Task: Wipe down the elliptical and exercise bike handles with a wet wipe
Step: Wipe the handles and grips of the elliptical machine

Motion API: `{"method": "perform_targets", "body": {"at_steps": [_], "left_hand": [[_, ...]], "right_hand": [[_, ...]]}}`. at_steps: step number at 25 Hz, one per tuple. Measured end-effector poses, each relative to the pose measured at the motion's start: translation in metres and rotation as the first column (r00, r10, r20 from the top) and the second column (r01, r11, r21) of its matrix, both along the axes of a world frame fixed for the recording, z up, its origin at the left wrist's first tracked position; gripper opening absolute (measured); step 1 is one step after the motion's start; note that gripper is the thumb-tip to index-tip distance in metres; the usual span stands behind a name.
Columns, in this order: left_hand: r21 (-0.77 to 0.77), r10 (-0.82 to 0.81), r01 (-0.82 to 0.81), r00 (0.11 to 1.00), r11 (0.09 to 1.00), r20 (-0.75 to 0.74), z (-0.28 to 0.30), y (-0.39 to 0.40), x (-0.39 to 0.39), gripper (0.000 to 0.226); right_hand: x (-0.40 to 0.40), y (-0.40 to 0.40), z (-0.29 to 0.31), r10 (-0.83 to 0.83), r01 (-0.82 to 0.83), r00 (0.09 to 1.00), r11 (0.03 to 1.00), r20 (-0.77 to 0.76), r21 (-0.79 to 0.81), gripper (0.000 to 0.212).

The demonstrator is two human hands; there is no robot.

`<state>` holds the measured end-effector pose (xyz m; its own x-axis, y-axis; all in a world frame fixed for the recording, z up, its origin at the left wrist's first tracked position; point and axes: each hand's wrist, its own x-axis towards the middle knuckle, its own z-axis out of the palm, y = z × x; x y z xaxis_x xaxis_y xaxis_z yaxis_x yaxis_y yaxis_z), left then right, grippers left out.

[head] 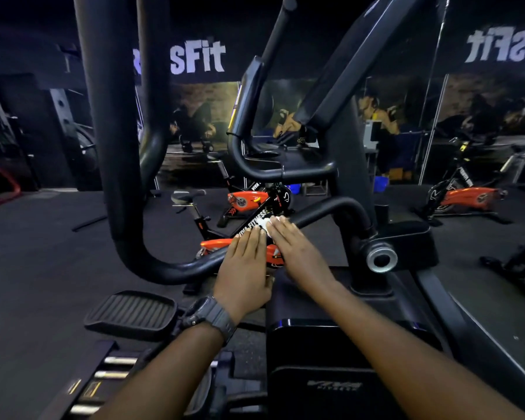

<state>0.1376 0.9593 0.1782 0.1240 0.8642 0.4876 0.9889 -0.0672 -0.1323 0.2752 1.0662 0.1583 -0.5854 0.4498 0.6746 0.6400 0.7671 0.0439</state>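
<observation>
I stand at a black elliptical. Its low fixed handle (pixel 325 211) curves out from the frame toward me. My left hand (pixel 243 268) and my right hand (pixel 294 247) lie flat side by side at the handle's near end, fingers stretched forward. A white wet wipe (pixel 266 223) shows as a small crumpled patch under the fingertips of both hands, pressed against the handle tip. Which hand grips it is not clear. A dark watch (pixel 208 317) sits on my left wrist. The tall moving arm (pixel 115 147) of the elliptical rises at left and bends below my hands.
A foot pedal (pixel 131 310) lies at lower left. Orange-and-black exercise bikes (pixel 246 201) stand on the dark floor beyond the handle, another exercise bike (pixel 467 195) at right by the mirror wall. The console housing (pixel 315 359) is below my arms.
</observation>
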Motion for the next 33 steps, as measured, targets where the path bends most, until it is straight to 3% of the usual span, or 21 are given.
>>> {"method": "perform_targets", "body": {"at_steps": [2, 4, 5, 9, 11, 13, 14, 17, 18, 21, 22, 25, 26, 27, 29, 33], "left_hand": [[-0.017, 0.010, -0.009, 1.000, 1.000, 0.025, 0.002, -0.001, 0.005, 0.092], [-0.024, 0.010, -0.009, 0.999, 1.000, 0.033, 0.006, 0.008, 0.014, 0.092], [-0.028, -0.007, 0.007, 1.000, 1.000, 0.030, 0.009, 0.016, 0.022, 0.091], [-0.069, -0.054, 0.056, 0.998, 0.996, 0.032, 0.024, 0.051, 0.048, 0.092], [-0.102, -0.062, 0.063, 0.998, 0.993, 0.016, 0.025, 0.058, 0.051, 0.096], [-0.085, -0.072, 0.072, 0.997, 0.994, 0.006, 0.023, 0.062, 0.051, 0.098], [-0.087, -0.085, 0.085, 0.996, 0.993, 0.003, 0.024, 0.065, 0.052, 0.098], [-0.075, -0.131, 0.130, 0.991, 0.989, -0.008, 0.028, 0.083, 0.060, 0.099], [-0.092, -0.140, 0.139, 0.990, 0.986, -0.003, 0.029, 0.088, 0.062, 0.100], [-0.119, -0.140, 0.137, 0.990, 0.983, -0.014, 0.026, 0.095, 0.062, 0.103], [-0.124, -0.145, 0.142, 0.989, 0.982, -0.016, 0.026, 0.094, 0.061, 0.103], [-0.117, -0.187, 0.186, 0.982, 0.976, 0.006, 0.029, 0.094, 0.055, 0.095], [-0.117, -0.200, 0.200, 0.980, 0.973, 0.011, 0.031, 0.091, 0.052, 0.093], [-0.120, -0.208, 0.208, 0.978, 0.971, 0.014, 0.034, 0.087, 0.048, 0.090], [-0.129, -0.218, 0.219, 0.976, 0.967, 0.021, 0.035, 0.077, 0.037, 0.081], [-0.159, -0.231, 0.241, 0.970, 0.957, 0.081, 0.037, 0.051, 0.007, 0.066]], "right_hand": [[0.029, 0.024, 0.014, -0.046, 0.047, 0.999, 0.999, 0.011, -0.006, 0.073], [0.052, 0.046, 0.032, -0.274, 0.254, 0.956, 0.952, -0.107, -0.170, 0.070], [0.047, 0.045, 0.032, -0.284, 0.256, 0.946, 0.950, -0.159, -0.178, 0.066], [0.031, 0.039, 0.015, -0.008, 0.006, 0.999, 0.999, -0.050, -0.049, 0.057], [0.077, 0.077, 0.035, -0.195, 0.180, 0.970, 0.977, -0.142, -0.113, 0.060], [0.101, 0.093, 0.044, -0.412, 0.365, 0.887, 0.903, -0.210, -0.228, 0.063], [0.094, 0.090, 0.041, -0.383, 0.338, 0.897, 0.916, -0.220, -0.214, 0.062], [0.065, 0.071, 0.015, -0.031, 0.024, 0.995, 0.997, -0.092, -0.076, 0.061], [0.070, 0.075, 0.018, -0.009, 0.000, 0.993, 0.997, -0.121, -0.078, 0.061], [0.082, 0.094, 0.033, -0.309, 0.197, 0.883, 0.927, -0.354, -0.320, 0.059], [0.073, 0.090, 0.032, -0.290, 0.186, 0.892, 0.935, -0.347, -0.302, 0.058], [0.055, 0.074, 0.014, -0.024, 0.002, 0.970, 0.996, -0.243, -0.091, 0.055], [0.057, 0.077, 0.013, -0.048, 0.016, 0.955, 0.994, -0.293, -0.112, 0.059], [0.058, 0.080, 0.016, -0.147, 0.067, 0.899, 0.977, -0.412, -0.204, 0.063], [0.040, 0.067, 0.021, -0.353, 0.076, 0.688, 0.904, -0.634, -0.420, 0.064], [-0.049, -0.006, 0.013, -0.417, -0.219, 0.328, 0.840, -0.848, -0.497, 0.054]]}}
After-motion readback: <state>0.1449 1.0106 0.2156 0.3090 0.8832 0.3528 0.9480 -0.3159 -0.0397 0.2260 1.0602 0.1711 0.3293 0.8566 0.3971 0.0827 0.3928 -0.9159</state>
